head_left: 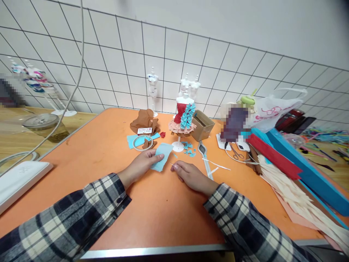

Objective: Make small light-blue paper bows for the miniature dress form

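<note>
My left hand pinches a light blue piece of felt just above the orange table. My right hand rests on the table beside it, fingers pinched on a thin needle that points toward the felt. Behind them stands a small white mannequin in a red top with blue ruffles and a pink skirt. Blue scraps lie around its round base.
Brown cloth, a small box and a tape ring lie behind the left hand. A cardboard box, scissors, coloured felt sheets and a plastic bag crowd the right. A glass jar stands left.
</note>
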A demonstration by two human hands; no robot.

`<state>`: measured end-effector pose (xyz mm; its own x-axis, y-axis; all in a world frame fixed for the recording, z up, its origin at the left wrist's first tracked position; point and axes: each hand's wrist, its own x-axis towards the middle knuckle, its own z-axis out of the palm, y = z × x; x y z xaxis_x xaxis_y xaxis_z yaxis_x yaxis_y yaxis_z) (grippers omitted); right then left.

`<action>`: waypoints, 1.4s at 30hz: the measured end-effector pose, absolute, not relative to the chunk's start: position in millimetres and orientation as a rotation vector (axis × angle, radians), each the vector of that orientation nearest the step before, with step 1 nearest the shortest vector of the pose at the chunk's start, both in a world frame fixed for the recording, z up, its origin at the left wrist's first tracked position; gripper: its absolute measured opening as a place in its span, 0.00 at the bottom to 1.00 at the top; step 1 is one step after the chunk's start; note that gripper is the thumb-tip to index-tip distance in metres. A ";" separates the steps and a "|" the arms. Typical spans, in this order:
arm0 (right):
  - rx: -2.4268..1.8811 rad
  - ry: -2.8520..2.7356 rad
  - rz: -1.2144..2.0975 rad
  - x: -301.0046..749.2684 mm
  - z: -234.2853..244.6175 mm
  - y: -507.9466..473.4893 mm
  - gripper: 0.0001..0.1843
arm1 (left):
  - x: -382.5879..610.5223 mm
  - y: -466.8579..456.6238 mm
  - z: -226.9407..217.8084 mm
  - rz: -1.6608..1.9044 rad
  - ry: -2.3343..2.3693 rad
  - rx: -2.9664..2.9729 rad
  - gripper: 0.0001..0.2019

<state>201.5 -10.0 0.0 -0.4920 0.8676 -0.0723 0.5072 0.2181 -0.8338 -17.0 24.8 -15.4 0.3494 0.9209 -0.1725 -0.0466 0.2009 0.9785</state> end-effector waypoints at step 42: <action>-1.263 -1.578 1.742 188.4 -2.3 -21.8 0.21 | -11.5 14.7 -5.5 0.726 0.769 1.340 0.19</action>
<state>188.4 -21.8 -2.3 -0.4669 0.8264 -0.3148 0.2318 -0.2292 -0.9454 -11.5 14.7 -5.5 0.5641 0.8230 -0.0671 -0.0198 0.0947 0.9953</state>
